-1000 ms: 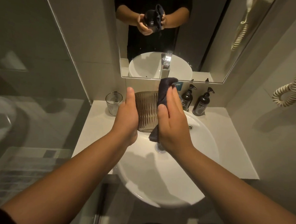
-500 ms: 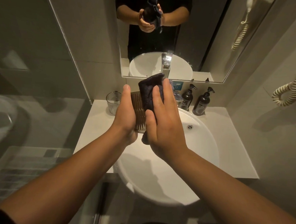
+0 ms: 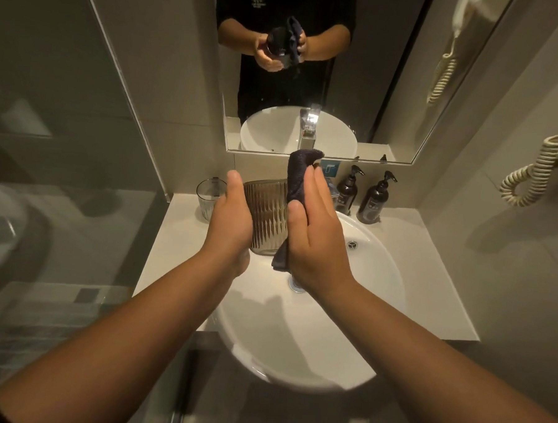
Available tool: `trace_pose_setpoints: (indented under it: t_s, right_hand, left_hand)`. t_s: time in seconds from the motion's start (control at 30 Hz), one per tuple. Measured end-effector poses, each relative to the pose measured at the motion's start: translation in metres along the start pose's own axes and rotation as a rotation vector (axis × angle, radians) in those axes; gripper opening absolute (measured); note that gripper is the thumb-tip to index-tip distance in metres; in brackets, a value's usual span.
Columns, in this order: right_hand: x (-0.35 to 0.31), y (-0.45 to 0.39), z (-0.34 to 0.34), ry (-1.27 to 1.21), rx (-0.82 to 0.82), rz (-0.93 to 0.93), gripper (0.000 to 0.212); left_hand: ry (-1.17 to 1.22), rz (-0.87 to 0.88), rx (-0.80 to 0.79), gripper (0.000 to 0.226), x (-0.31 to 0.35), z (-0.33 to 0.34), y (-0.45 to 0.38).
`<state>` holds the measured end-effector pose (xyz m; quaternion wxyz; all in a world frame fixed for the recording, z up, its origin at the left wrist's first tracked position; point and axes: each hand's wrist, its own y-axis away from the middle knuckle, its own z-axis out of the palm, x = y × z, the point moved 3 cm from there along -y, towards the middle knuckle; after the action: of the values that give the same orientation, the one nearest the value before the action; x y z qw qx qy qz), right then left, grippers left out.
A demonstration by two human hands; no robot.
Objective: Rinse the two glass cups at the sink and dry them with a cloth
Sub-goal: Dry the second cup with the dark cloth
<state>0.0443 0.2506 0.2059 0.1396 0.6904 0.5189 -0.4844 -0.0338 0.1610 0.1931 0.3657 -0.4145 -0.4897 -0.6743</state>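
Note:
I hold a ribbed glass cup (image 3: 267,215) above the white sink basin (image 3: 374,281), gripped from its left side by my left hand (image 3: 230,223). My right hand (image 3: 315,237) presses a dark cloth (image 3: 297,183) against the cup's right side; the cloth sticks up above my fingers and hangs below the cup. A second ribbed glass cup (image 3: 209,198) stands upright on the counter at the back left, just beyond my left hand.
Two dark pump bottles (image 3: 373,201) stand at the back right of the white counter (image 3: 429,284). The tap is mostly hidden behind cloth and hands. A mirror (image 3: 358,86) is above, a glass partition (image 3: 83,104) at left, a coiled cord (image 3: 532,173) at right.
The cloth, spread over the cup's top half a second ago, is back along its right side. My right hand has slid right and down; more of the ribbed glass shows.

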Motion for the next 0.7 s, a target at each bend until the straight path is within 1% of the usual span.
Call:
trace_pose_setpoints:
  t_s: [0.03,0.13,0.27,0.33,0.4,0.47,0.57,0.63,0.7]
  right_hand:
    - [-0.003,0.001,-0.001,0.022,0.006,-0.012,0.058]
    - [-0.009,0.003,-0.002,0.092,0.025,-0.078,0.058]
    - [-0.017,0.011,0.002,0.308,0.084,-0.282,0.055]
    - [-0.017,0.013,0.003,0.321,0.086,-0.310,0.056]
    - [-0.016,0.013,0.003,0.256,0.070,-0.298,0.056]
    - [-0.015,0.011,0.001,0.147,0.047,-0.238,0.055]
    - [-0.005,0.004,0.001,-0.123,-0.008,-0.076,0.056]
    - [0.001,0.000,0.002,-0.310,-0.018,-0.004,0.058]
    - [0.003,-0.001,0.002,-0.315,0.005,0.036,0.060]
  left_hand:
    - [-0.016,0.017,-0.010,0.070,0.001,0.002,0.003]
    - [-0.027,0.066,-0.121,0.073,0.004,0.008,0.010]
    - [0.052,0.059,-0.172,0.072,0.007,0.008,0.012]
    - [0.087,0.048,-0.212,0.075,0.004,0.008,0.011]
    - [0.102,0.040,-0.224,0.075,0.003,0.007,0.009]
    - [0.112,0.032,-0.237,0.073,0.002,0.005,0.005]
    - [0.106,0.020,-0.259,0.073,0.000,0.000,-0.001]
    - [0.102,-0.005,-0.314,0.076,0.002,-0.001,-0.004]
    - [0.088,-0.028,-0.353,0.077,0.005,-0.001,-0.004]
